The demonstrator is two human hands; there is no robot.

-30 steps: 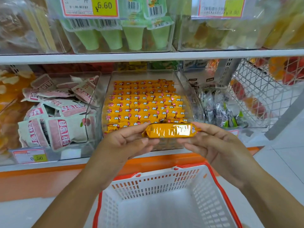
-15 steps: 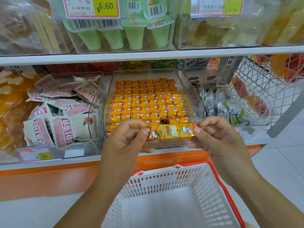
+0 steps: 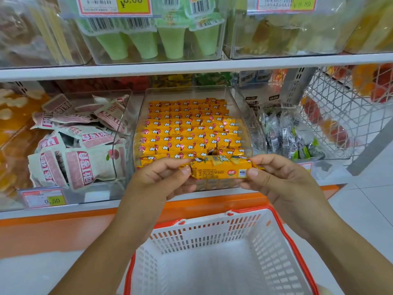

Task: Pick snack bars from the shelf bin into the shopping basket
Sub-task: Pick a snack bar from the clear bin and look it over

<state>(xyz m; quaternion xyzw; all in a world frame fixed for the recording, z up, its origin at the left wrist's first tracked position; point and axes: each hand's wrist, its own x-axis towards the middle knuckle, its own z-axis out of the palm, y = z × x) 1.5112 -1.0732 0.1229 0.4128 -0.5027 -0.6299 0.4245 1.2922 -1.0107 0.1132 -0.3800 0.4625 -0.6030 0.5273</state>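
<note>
Holding one yellow snack bar (image 3: pixel 221 170) above the shopping basket (image 3: pixel 212 235), pinching its ends with left hand (image 3: pixel 161 182) and right hand (image 3: pixel 282 184); probably feeling light, crinkly and slippery, favouring firm grips near the sealed ends.

Yellow snack bar (image 3: pixel 221 169) held level, left hand (image 3: pixel 158 182) pinching its 9 o'clock end, right hand (image 3: pixel 284 184) pinching its 3 o'clock end, clear shelf bin (image 3: pixel 187 92) at 12 o'clock, white shopping basket (image 3: pixel 212 229) at 6 o'clock.
</note>
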